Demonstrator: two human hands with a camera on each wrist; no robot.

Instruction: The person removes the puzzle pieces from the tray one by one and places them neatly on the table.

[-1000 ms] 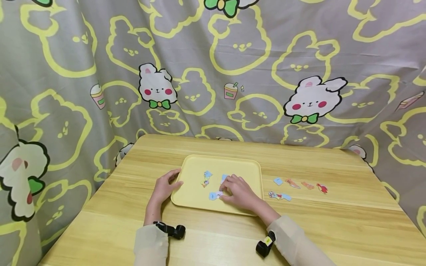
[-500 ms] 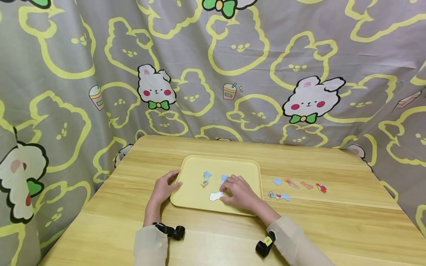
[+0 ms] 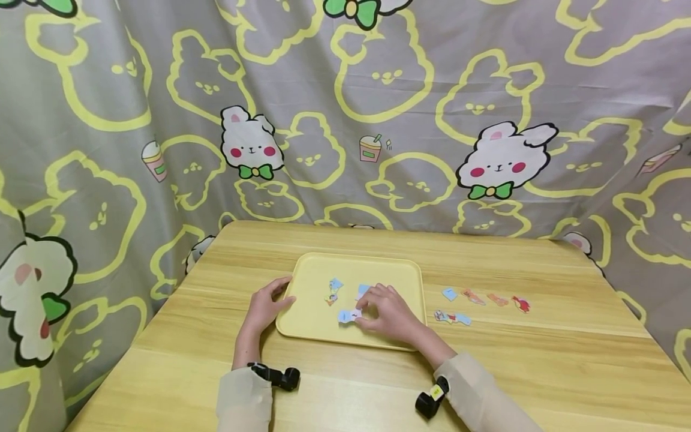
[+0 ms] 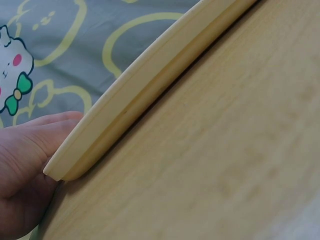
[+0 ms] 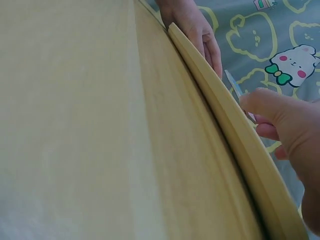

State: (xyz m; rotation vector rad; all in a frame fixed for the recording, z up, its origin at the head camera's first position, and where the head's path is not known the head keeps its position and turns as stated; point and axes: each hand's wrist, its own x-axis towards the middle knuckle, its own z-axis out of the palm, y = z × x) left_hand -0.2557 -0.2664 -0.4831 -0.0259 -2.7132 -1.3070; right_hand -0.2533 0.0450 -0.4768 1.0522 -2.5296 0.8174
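A yellow tray [image 3: 308, 327] lies on the wooden table. My left hand [image 3: 266, 307] holds its left edge, the thumb over the rim. Over the tray's near middle, my right hand [image 3: 391, 315] pinches a light blue and pale jigsaw piece [image 3: 344, 316] between thumb and fingers. In the right wrist view this piece [image 5: 233, 83] stands tilted above the rim, seen almost edge-on. Another blue piece [image 3: 364, 290] lies just behind the right fingers, partly hidden by them. Farther left in the tray, joined-looking blue and yellow pieces [image 3: 333, 290] lie together.
Right of the tray, several loose pieces lie on the table: a blue one [image 3: 450, 294], orange ones [image 3: 474, 296], a red one [image 3: 520, 304] and a blue-and-red group [image 3: 452, 317] nearer the front. A patterned curtain [image 3: 318, 78] hangs behind the table.
The piece in my right hand tilted, its face turning whitish half a second ago, and shows its blue print again now. Both hands stay in almost the same place.
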